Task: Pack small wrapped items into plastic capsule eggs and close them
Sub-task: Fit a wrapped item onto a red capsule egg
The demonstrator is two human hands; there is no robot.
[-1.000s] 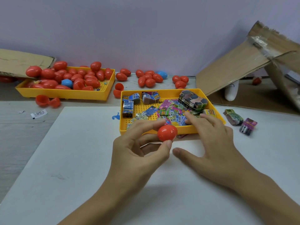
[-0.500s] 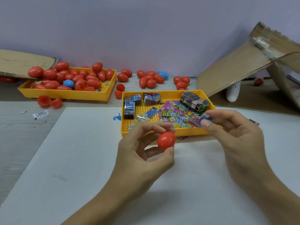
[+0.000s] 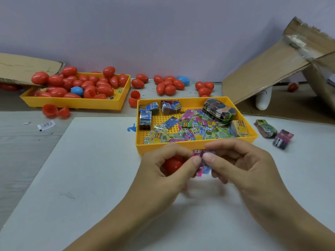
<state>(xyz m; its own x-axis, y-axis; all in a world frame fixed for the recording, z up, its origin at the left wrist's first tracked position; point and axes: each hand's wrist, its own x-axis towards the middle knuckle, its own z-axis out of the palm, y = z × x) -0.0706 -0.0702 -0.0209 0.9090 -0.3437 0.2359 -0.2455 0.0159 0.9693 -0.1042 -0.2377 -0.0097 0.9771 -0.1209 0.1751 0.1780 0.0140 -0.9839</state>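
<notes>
Both hands meet close to us. The left hand (image 3: 163, 171) cups a red egg (image 3: 173, 164), and with the right hand (image 3: 241, 167) it pinches a pink wrapped item (image 3: 201, 161). Just behind sits a yellow tray (image 3: 251, 136) of wrapped items. Far left, another yellow tray (image 3: 72, 103) holds many eggs.

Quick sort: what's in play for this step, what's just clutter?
In play:
left hand holding the red egg
right hand pinching the pink wrapped item
near yellow tray of wrapped items

Lying about:
far tray of eggs
cardboard box
two bundles
paper scrap
</notes>
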